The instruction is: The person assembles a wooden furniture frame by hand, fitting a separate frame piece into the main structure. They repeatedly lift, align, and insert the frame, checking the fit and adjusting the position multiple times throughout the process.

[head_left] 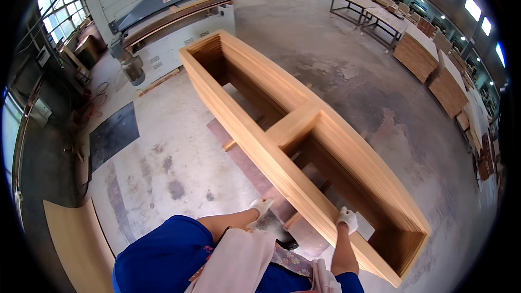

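A tall stack of light wooden door frames (pixel 255 130) stands on the concrete floor in front of me, each frame a long rectangle with a crossbar in the middle. My right hand (pixel 347 218), in a white glove, rests on the top of the near long side, fingers curled over its inner edge. My left hand (pixel 261 206), also gloved, hangs beside the outer face of the same side, close to it. Whether it touches the wood I cannot tell. Neither hand carries anything loose.
A large grey woodworking machine (pixel 163 16) stands at the far left with boards on it. A curved wooden panel (pixel 76 244) lies at my lower left. Metal tables (pixel 374 13) and stacks of wooden panels (pixel 434 70) line the right side. A dark mat (pixel 113 133) lies on the floor.
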